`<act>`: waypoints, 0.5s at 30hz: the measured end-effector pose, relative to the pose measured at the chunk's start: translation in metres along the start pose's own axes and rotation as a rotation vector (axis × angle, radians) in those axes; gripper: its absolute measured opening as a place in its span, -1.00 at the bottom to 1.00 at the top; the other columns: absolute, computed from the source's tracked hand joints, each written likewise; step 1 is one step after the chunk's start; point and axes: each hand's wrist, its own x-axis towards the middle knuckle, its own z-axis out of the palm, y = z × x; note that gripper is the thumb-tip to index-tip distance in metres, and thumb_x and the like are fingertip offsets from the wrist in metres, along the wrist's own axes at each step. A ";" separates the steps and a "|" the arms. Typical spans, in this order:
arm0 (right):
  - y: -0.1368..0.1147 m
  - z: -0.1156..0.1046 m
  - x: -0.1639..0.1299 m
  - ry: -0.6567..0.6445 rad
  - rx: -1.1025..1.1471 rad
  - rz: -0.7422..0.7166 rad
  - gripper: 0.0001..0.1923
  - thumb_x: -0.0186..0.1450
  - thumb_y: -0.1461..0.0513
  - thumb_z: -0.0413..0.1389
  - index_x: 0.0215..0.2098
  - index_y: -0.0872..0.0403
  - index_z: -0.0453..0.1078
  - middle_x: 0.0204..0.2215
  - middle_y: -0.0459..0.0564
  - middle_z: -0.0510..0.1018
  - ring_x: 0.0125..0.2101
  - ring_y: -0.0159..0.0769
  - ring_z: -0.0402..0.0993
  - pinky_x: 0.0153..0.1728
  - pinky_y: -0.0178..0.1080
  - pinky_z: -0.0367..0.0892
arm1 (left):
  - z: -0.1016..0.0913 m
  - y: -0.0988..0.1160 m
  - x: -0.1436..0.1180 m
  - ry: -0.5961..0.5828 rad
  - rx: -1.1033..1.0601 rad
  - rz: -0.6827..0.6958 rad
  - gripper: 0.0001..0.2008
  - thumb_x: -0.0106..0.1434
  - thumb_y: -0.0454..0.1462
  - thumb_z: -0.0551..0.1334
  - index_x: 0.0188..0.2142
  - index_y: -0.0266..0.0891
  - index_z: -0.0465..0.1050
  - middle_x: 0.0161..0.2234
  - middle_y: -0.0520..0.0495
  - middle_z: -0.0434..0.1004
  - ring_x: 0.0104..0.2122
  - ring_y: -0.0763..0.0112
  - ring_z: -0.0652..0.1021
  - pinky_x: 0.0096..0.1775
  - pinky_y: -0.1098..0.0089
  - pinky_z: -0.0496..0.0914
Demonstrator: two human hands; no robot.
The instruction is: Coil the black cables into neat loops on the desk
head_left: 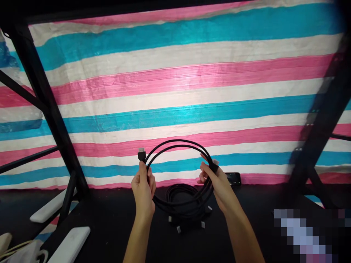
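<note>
I hold a black cable point(175, 144) wound into a round coil in front of me. My left hand point(143, 190) grips the coil's left side, and one metal-tipped plug point(142, 155) sticks up above its fingers. My right hand point(215, 182) pinches the coil's right side near the other plug point(215, 163). Below the coil, a pile of more black coiled cables point(182, 204) with several silver plug ends lies on the dark surface.
A pink, teal and white striped tarp point(175, 91) hangs behind. Black frame posts stand at the left point(41, 95) and the right point(320, 135). A dark phone-like device point(233, 178) lies by the tarp's foot. White bars point(70, 244) lie at lower left.
</note>
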 end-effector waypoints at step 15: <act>-0.012 -0.013 0.001 -0.046 0.031 0.021 -0.56 0.04 -0.06 0.30 -0.41 0.06 0.27 -0.67 -0.31 -0.01 -0.74 -0.67 -0.21 -0.76 -0.51 -0.27 | -0.015 0.001 0.021 -0.624 -0.216 -0.575 -0.58 0.21 -0.02 0.17 -0.60 -0.23 0.13 -0.81 0.19 -0.01 -0.85 0.64 0.09 -0.75 0.55 -0.04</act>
